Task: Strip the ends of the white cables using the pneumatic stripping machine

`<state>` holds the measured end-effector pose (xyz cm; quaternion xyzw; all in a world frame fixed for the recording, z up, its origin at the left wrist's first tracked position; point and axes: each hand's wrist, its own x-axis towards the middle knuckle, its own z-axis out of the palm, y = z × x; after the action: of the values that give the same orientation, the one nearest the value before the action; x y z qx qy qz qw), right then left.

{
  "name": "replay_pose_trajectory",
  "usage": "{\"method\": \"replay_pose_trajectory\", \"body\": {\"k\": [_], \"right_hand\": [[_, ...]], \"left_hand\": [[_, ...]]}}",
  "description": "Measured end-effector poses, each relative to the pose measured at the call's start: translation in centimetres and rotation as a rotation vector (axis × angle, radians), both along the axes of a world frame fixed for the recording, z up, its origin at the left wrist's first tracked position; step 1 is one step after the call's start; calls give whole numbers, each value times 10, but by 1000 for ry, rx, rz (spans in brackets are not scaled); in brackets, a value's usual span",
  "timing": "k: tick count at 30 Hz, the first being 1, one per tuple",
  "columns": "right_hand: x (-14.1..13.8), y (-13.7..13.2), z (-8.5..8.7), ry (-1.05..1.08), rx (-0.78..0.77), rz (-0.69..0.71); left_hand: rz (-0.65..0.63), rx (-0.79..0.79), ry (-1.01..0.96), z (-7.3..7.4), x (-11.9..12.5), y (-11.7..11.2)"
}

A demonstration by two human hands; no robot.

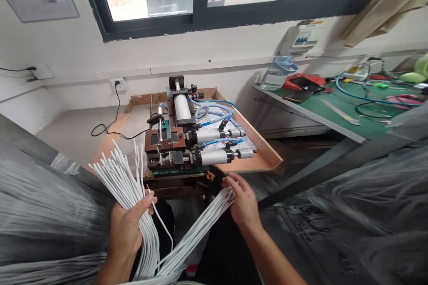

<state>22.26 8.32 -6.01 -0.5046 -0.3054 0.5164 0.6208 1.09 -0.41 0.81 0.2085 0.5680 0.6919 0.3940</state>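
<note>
A thick bundle of white cables (122,180) is gripped in my left hand (129,222), its loose ends fanning up and to the left. One cable by the left thumb shows a small reddish tip, and a few others stand apart from the bundle. My right hand (243,200) is closed around the ends of a second bundle of white cables (200,227), which slants down toward my lap. Both bundles come close together at the bottom of the view. Just beyond my hands sits a machine with silver air cylinders (214,156) and a dark clamping block (163,140).
The machine stands in a wooden-edged tray (264,142) on a bench. At right, a green table (341,107) bears a water jug (279,73), a phone, a red bag and wires. Plastic-wrapped cable heaps (47,205) flank me on both sides.
</note>
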Motion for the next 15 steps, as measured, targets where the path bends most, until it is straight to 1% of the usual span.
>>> {"method": "replay_pose_trajectory", "body": {"k": [1,2,3,4,5,7,8,9,10,11,13,15], "right_hand": [[4,2,6,-163,94,-127],[6,1,12,-324,190,-216],[3,-2,18,-444,265,-236],[-3,-8,23,-509,314,-161],[-13,-16,27,-508,340,29],[-39,-33,31,-402,331,518],[-52,-41,32,-359,340,688],[-65,-47,32,-321,356,806],[-76,-51,31,-287,363,882],[-86,-52,30,-253,368,919],[-98,-50,29,-186,362,924],[-105,-44,29,-106,319,913]], "left_hand": [[2,-8,0,0,-1,1],[2,-16,-1,0,-1,2],[2,-24,-3,0,-2,4],[2,-31,-5,0,-2,5],[1,-34,-6,0,-2,6],[-4,-40,-11,0,-3,8],[-8,-43,-15,1,-3,9],[-10,-46,-21,1,-3,10],[-9,-49,-31,2,-3,11],[-3,-50,-44,3,-4,12],[22,-47,-70,5,-6,16],[39,-42,-83,8,-9,20]]}}
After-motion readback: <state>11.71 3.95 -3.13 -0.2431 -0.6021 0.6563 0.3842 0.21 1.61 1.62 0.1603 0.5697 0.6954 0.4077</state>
